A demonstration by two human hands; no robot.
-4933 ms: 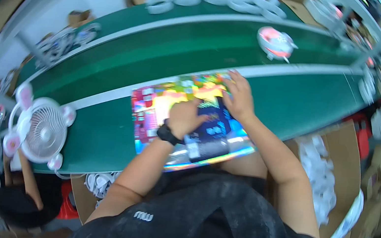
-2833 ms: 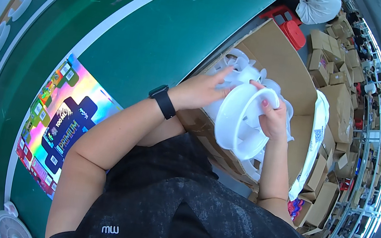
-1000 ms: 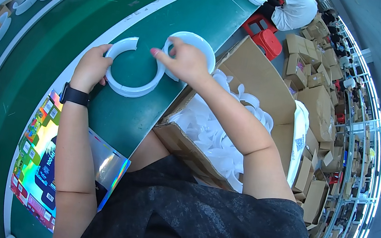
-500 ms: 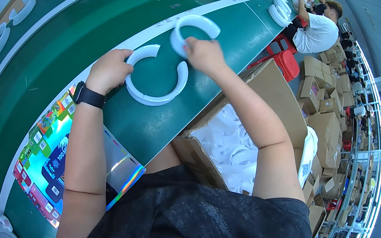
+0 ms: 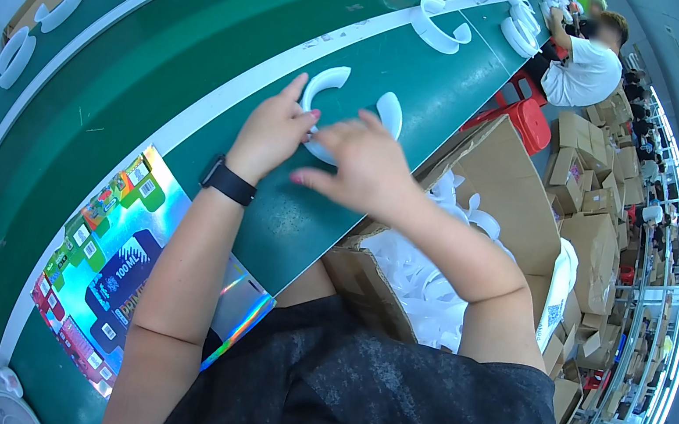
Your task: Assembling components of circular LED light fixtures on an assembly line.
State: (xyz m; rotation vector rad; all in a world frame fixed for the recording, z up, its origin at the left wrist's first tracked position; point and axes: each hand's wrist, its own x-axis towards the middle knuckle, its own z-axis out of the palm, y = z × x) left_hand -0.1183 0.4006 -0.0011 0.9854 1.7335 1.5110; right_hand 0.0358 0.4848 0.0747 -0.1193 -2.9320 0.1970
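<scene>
A white C-shaped plastic ring [image 5: 327,86] lies on the green work table [image 5: 280,225] in front of me, its gap facing away. My left hand [image 5: 272,135], with a dark watch on the wrist, grips the ring's left side between thumb and fingers. My right hand [image 5: 364,167] is over the ring's near right part, fingers apart and slightly blurred; it hides much of the ring, and I cannot tell whether it touches. A second white C-shaped ring [image 5: 433,33] sits farther off on the table, apart from both hands.
A cardboard box [image 5: 501,171] of white plastic parts [image 5: 425,288] stands at my right. A shiny printed sheet [image 5: 168,203] lies under my left forearm. Beyond the white rail [image 5: 226,87] runs a green belt [image 5: 161,51]. A co-worker [image 5: 588,69] sits at the far right near red stools [image 5: 526,126].
My right hand has let go of the second ring, now farther up the table, and come back over the nearer ring. My left hand stays on the nearer ring.
</scene>
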